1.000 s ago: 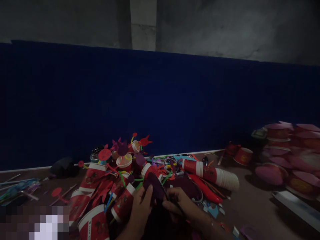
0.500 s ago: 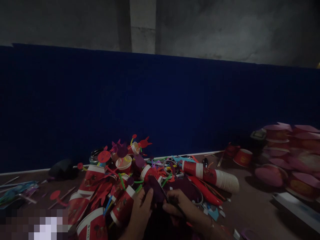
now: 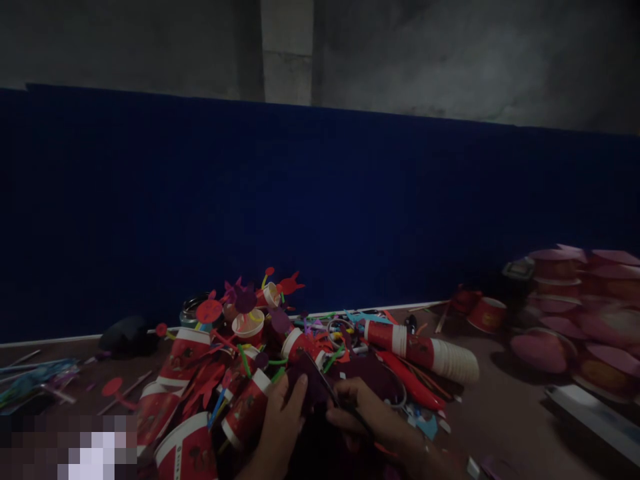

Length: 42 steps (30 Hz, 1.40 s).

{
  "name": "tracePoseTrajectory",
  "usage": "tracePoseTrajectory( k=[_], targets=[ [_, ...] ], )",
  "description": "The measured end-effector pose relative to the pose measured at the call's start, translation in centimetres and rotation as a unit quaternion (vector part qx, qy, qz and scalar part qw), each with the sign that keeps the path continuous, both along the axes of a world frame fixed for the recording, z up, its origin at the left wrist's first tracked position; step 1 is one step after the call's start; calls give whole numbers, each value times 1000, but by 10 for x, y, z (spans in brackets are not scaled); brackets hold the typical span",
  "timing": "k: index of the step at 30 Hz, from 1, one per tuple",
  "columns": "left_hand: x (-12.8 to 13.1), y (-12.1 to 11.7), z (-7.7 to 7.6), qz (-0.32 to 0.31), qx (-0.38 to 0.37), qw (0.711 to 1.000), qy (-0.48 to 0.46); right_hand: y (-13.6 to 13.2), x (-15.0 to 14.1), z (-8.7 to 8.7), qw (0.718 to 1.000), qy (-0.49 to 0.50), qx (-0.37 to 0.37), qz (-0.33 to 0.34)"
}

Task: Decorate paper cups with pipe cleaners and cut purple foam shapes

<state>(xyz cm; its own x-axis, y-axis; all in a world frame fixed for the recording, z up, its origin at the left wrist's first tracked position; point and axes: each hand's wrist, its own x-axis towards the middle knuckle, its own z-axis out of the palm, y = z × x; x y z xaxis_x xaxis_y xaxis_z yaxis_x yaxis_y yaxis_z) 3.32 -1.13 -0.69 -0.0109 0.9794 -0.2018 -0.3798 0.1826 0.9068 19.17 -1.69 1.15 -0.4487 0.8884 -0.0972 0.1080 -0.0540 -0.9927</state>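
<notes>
A dark purple sheet of paper (image 3: 303,375) is pinched between the thumb and fingers of my left hand (image 3: 283,420). My right hand (image 3: 357,413) grips a pair of scissors (image 3: 326,381), their blades lying against the sheet's right side. The handles are mostly hidden by my fingers. Just left of my left hand lies a red paper cup (image 3: 247,408) on its side. Beyond my right hand is another dark purple piece (image 3: 367,377), flat among scraps.
Red cups with paper cut-outs and straws pile up at left. A cup stack (image 3: 440,357) lies by a red shiny strip (image 3: 407,380). Pink-topped cups (image 3: 555,300) and a white box (image 3: 597,417) are at right. A blue panel (image 3: 320,213) stands behind.
The purple paper has tilted slightly, and the scissor blades reach a little farther up along it. Both hands stay in nearly the same place.
</notes>
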Motion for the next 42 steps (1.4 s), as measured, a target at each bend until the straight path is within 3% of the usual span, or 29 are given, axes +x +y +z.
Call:
tracePoseTrajectory(
  k=[9, 22, 42],
  targets=[
    [3, 1, 2, -11, 52, 995, 82, 2, -1, 0, 1000, -16, 0, 0],
    [2, 2, -2, -32, 82, 993, 81, 4, 4, -5, 1000, -19, -3, 18],
    [3, -2, 11, -68, 46, 993, 80, 7, 5, -11, 999, -13, -14, 26]
  ],
)
